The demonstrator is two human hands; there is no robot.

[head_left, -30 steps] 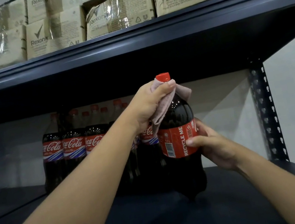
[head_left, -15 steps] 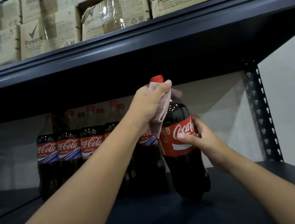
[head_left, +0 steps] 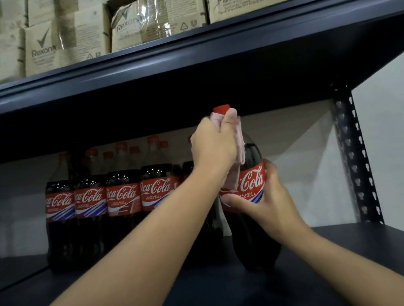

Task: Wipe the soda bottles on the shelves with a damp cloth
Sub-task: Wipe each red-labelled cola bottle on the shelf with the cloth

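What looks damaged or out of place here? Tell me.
On the upper shelf, one Rexona carton looks battered: its plastic wrap is torn and crumpled. The bottle being wiped stands apart from the bottle row, tilted slightly. No spill is visible.

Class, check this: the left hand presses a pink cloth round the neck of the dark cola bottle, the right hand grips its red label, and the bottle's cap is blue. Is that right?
Not quite. In the head view the cap is red, not blue. The rest holds: the left hand presses the pink cloth round the neck of the dark cola bottle, and the right hand grips its red label.
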